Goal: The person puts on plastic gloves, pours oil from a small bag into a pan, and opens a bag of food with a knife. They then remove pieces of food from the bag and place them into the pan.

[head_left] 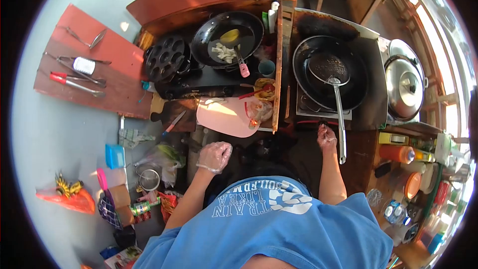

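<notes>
My left hand (215,157), in a clear plastic glove, is curled into a fist in front of the pink cutting board (224,117), with nothing visible in it. Also gloved, my right hand (326,137) reaches to the front of the right stove, its fingers closed on a dark stove knob (323,123). Above it sits a black wok (303,65) on the burner. A long-handled mesh strainer (328,67) rests in that wok, its metal handle (340,119) sticking out past the stove edge beside my right hand.
On the left stove, a frying pan (204,35) holds white pieces and a pink-handled spatula (243,67). A round-hollowed pan (167,60) stands beside it. A knife (175,121) lies left of the board. Tongs (74,79) hang on the left. A lidded pot (406,87) stands right.
</notes>
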The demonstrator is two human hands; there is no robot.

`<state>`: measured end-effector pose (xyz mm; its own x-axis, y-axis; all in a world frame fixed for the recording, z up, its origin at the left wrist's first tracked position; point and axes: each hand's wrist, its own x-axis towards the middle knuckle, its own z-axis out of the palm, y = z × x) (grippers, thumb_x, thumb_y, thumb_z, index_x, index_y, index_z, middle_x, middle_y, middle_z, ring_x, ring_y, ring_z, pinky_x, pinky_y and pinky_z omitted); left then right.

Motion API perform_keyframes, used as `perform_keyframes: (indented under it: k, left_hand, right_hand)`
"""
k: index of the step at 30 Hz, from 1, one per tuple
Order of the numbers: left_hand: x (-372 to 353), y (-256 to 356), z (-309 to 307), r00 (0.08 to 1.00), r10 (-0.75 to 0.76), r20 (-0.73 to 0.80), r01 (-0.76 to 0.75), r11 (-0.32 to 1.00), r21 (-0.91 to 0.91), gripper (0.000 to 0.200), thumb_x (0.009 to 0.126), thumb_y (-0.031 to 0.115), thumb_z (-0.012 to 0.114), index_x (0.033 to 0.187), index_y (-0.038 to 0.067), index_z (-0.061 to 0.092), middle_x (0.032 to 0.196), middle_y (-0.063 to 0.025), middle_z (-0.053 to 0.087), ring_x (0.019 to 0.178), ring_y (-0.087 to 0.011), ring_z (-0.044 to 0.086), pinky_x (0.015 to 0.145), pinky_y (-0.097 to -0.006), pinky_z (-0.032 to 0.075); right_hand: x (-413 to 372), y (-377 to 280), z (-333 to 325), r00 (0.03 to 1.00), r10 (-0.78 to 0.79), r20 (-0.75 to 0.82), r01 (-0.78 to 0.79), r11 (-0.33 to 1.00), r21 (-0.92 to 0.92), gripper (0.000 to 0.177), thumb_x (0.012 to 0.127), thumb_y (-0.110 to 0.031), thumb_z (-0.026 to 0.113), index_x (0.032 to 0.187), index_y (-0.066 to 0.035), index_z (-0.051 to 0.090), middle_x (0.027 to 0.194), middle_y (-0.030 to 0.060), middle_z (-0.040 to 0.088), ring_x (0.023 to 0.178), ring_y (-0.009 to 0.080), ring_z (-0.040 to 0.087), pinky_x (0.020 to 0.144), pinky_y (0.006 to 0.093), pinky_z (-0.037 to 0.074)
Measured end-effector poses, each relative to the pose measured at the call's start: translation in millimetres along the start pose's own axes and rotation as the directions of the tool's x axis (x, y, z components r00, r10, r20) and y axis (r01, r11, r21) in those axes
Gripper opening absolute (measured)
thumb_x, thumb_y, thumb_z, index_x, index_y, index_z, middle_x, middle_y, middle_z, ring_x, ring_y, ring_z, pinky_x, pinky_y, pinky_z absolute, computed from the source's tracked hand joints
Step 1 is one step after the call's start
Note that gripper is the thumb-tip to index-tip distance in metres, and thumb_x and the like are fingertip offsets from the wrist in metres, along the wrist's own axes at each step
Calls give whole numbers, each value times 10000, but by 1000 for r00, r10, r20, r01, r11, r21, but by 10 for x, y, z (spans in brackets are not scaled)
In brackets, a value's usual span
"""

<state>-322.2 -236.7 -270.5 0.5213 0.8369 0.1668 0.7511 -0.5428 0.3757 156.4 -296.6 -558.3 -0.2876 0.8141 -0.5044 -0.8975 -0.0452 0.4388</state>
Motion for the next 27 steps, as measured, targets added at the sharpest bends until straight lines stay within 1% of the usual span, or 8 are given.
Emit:
perform_keyframes:
  k: [2, 3, 5, 9, 14, 19, 23, 27]
  left_hand:
    - [156, 69, -11, 1000, 4, -31, -4, 1000, -7, 65, 849, 158, 635, 851, 98, 659, 834, -99, 689, 766, -318, 659, 682, -437, 529]
    - [262, 113, -23, 998, 21, -53, -22, 1000, -18, 64, 853, 154, 632, 854, 97, 660, 829, -102, 689, 759, -321, 658, 677, -436, 530]
    - [538, 229, -70, 993, 36, -115, -41, 998, -38, 66, 862, 144, 629, 859, 86, 659, 803, -104, 683, 735, -328, 655, 656, -434, 526]
    - [1061, 530, -188, 969, 45, -242, -73, 991, -109, 46, 829, 99, 641, 868, 81, 658, 766, -98, 668, 705, -315, 652, 631, -426, 516]
    - [1401, 1053, -211, 923, 170, -344, -227, 965, -132, 98, 775, 50, 639, 860, 96, 651, 717, -77, 641, 652, -294, 640, 596, -395, 511]
    - [1350, 1178, -11, 939, 192, -286, -242, 958, -153, 96, 786, 46, 626, 863, 93, 657, 715, -78, 643, 637, -293, 639, 588, -396, 514]
    - [1189, 1233, 54, 942, 251, -224, -284, 950, -127, 99, 810, 105, 709, 898, 74, 676, 686, -118, 642, 622, -307, 644, 586, -407, 516]
    - [1129, 1034, 123, 925, 311, -218, -321, 947, -11, 32, 815, 111, 668, 846, 103, 669, 681, -88, 643, 631, -294, 646, 580, -409, 515]
  right_hand:
    - [50, 57, 35, 886, -438, -153, 391, 882, -265, 114, 903, -22, 596, 985, 55, 578, 842, 170, 647, 640, 248, 646, 575, 266, 616]
    - [80, 127, 97, 886, -438, -152, 389, 881, -271, 114, 903, -22, 596, 985, 55, 578, 842, 170, 647, 640, 248, 646, 575, 266, 616]
    - [178, 124, 123, 741, -590, -321, 436, 787, -437, 105, 865, 43, 621, 946, 38, 554, 838, 188, 638, 610, 224, 632, 563, 244, 602]
    - [106, 398, 231, 700, -695, -164, 491, 635, -597, 100, 877, 17, 623, 921, 16, 533, 782, 150, 606, 563, 160, 562, 562, 286, 602]
    - [44, 518, 324, 693, -705, -149, 438, 577, -690, 65, 899, -22, 605, 917, -21, 543, 755, 108, 600, 560, 177, 562, 576, 337, 602]
    - [-131, 495, 269, 734, -675, -76, 462, 578, -673, 127, 876, -66, 657, 959, -42, 564, 771, 127, 625, 631, 222, 619, 634, 404, 587]
    - [-420, 357, 183, 892, -452, 30, 332, 606, -723, 254, 880, -217, 710, 1025, -41, 597, 842, 165, 678, 693, 262, 667, 630, 437, 602]
    - [-954, 465, 379, 846, -492, -204, 77, 491, -868, 362, 922, -315, 648, 1101, -2, 615, 951, 177, 692, 773, 286, 682, 686, 434, 602]
